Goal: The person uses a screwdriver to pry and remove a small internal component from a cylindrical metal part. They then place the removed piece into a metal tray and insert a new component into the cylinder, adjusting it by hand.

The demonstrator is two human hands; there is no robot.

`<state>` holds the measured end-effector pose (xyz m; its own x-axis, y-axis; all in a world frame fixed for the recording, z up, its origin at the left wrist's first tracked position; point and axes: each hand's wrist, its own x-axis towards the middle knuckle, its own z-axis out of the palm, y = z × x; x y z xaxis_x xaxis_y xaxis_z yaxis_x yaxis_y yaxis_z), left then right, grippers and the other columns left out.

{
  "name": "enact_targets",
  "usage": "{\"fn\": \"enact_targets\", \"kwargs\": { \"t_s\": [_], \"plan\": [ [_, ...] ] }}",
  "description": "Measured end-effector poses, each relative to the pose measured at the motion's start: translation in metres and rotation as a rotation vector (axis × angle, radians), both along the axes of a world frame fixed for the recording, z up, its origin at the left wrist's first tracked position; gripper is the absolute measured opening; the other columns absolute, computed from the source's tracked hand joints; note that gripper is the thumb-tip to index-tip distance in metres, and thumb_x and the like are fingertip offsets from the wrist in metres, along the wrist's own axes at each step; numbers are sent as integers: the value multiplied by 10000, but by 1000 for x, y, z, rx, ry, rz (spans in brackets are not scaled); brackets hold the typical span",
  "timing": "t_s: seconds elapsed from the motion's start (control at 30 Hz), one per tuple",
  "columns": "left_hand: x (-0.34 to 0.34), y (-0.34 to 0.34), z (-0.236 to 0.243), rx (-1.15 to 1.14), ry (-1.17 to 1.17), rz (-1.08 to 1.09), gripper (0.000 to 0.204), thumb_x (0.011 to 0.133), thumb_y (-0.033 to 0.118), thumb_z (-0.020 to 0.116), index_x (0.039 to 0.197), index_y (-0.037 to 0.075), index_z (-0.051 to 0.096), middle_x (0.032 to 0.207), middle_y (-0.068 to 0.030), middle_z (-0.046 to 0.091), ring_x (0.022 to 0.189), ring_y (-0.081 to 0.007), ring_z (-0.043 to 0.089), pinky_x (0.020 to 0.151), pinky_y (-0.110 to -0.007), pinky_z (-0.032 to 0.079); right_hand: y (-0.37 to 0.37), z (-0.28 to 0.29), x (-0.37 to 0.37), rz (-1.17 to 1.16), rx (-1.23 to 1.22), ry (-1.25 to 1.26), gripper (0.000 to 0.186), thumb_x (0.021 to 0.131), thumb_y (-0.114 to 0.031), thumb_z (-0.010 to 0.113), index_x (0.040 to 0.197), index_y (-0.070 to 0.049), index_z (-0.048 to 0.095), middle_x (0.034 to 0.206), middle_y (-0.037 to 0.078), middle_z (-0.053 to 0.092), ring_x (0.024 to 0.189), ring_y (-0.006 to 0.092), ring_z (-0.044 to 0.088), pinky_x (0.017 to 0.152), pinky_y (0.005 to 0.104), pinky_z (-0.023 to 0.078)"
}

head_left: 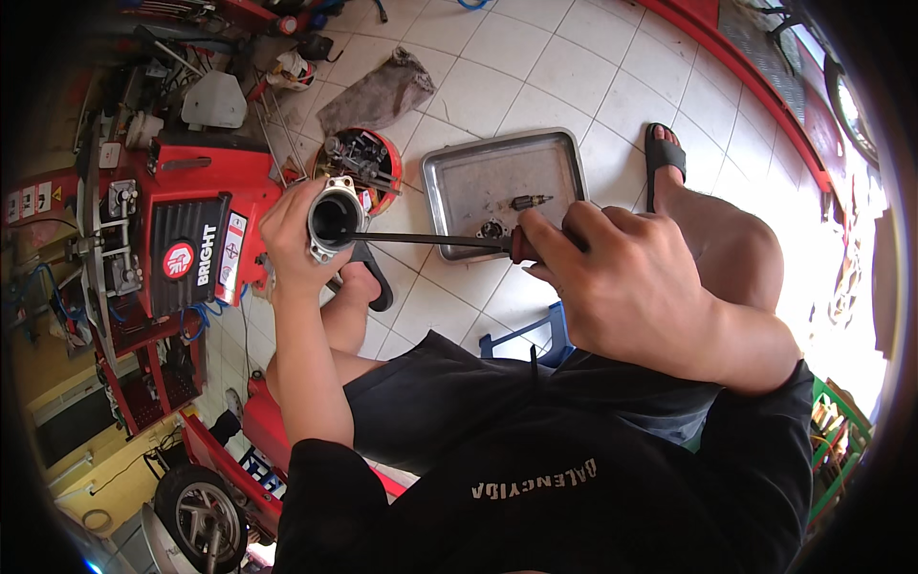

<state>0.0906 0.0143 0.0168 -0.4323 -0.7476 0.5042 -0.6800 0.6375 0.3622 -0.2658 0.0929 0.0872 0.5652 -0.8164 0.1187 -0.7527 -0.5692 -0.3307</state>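
Note:
My left hand (292, 234) is closed around a hollow silver metal part (345, 194) with a bolted-flange rim and a dark bore, held upright toward the camera. My right hand (626, 268) grips the red-and-black handle (526, 247) of a long screwdriver (430, 239), whose dark shaft reaches left to the bore, its tip at or inside the opening. Below the shaft a steel tray (497, 144) on the tiled floor holds a small cylindrical part (528, 201) and a ring-like metal part (492, 228).
A red machine (167, 167) stands at the left. A red tub of parts (368, 158) and a grimy cloth (376, 89) lie ahead on white tiles. A blue stool (555, 325) is under my legs, a motorcycle wheel (198, 518) at lower left, a green crate (841, 421) at right.

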Motion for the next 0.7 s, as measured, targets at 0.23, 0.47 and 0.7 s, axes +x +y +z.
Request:
{"fn": "enact_targets", "kwargs": {
  "t_s": [0.23,0.47,0.7],
  "plan": [
    [-2,1,0,-28,23,39,536,586,59,823,1099,-17,686,929,-188,726,821,-370,724,748,-399,575,2,4,-4,-17,0,13,414,823,-134,750,1209,-9,669,782,89,592,600,243,660,499,360,487],
    [11,0,-4,4,39,157,555,568,60,874,1086,-15,690,925,-153,742,809,-321,745,723,-376,582,0,15,-11,-101,-29,15,394,850,-129,746,1215,-6,664,790,100,591,635,293,659,546,392,506],
    [14,4,-2,-19,79,148,534,593,63,881,1085,-14,689,918,-148,744,801,-307,749,711,-366,584,-14,4,-23,-57,86,-167,362,898,-102,712,1190,54,566,862,158,638,737,386,649,674,437,505]
  ]
}}
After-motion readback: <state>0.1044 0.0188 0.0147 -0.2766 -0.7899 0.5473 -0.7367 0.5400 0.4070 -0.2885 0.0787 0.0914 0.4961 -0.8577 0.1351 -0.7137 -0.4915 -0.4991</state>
